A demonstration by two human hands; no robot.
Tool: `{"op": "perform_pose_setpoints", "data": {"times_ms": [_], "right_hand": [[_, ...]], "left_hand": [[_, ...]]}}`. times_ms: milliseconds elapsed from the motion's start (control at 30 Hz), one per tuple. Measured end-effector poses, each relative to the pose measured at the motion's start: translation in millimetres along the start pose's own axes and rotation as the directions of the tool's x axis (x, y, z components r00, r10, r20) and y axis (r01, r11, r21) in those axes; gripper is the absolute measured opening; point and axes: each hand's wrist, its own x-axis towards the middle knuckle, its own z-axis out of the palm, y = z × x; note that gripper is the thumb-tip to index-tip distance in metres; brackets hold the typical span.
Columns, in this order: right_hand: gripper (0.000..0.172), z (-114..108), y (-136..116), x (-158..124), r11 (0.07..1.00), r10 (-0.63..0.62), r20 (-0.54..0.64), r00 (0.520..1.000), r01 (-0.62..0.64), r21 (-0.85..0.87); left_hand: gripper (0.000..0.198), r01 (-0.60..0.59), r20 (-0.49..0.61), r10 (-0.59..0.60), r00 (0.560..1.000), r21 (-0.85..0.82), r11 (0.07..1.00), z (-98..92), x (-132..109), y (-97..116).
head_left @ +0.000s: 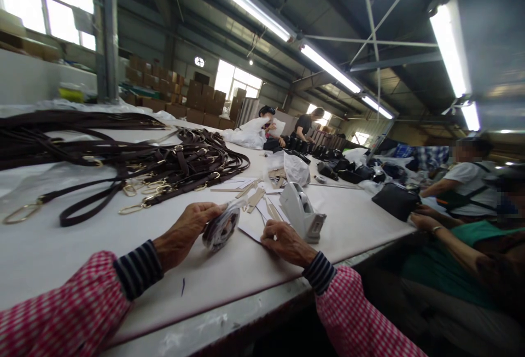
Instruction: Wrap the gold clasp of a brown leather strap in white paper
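My left hand [191, 231] is closed on a dark strap coiled into a roll [222, 226] in clear plastic, held just above the white table. With curled fingers, my right hand [287, 241] grips the near edge of a white card [251, 227] lying on the table. Right behind that hand stands a white tape dispenser [298, 209]. Beige and white card strips [256, 199] lie scattered beyond both hands. To the left is a pile of dark brown straps [184, 163] with gold-coloured clasps [132, 209].
The table's front edge [254, 310] runs close below my arms. A clear plastic bag [292, 167] sits behind the dispenser. At right, a co-worker's hand [424, 221] touches a black bag [396, 201]. Other people and black bags [353, 171] are farther back.
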Motion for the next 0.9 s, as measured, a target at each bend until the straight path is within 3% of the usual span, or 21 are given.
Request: {"op": "perform_pose_setpoints", "data": {"times_ms": [200, 333, 467, 667, 900], "right_hand": [[0.019, 2.4, 5.1, 1.9, 1.0, 0.014, -0.01, 1.0, -0.014, -0.013], [0.003, 0.8, 5.2, -3.6, 0.999, 0.039, 0.009, 0.999, -0.039, -0.01], [0.012, -5.8, 2.0, -13.4, 0.999, 0.01, 0.06, 0.998, -0.007, -0.048], [0.022, -7.5, -1.7, -17.4, 0.963, -0.046, 0.14, 0.989, 0.081, -0.256], [0.032, -2.8, 3.7, -16.9, 0.966, -0.023, 0.01, 1.0, 0.024, -0.256]], "left_hand": [[0.044, 0.011, 0.008, -0.011, 1.0, -0.01, 1.0, 1.3, -0.5, 2.3], [0.045, 0.009, 0.001, -0.009, 1.0, -0.017, 1.0, 2.1, -0.1, 1.6], [0.044, 0.02, -0.017, -0.02, 1.0, -0.019, 1.0, 3.2, -1.3, 4.4], [0.044, 0.026, -0.025, -0.026, 0.999, -0.02, 0.999, 3.2, -2.7, 7.0], [0.045, -0.005, -0.023, 0.005, 1.0, 0.003, 1.0, 3.5, -3.5, 9.3]]}}
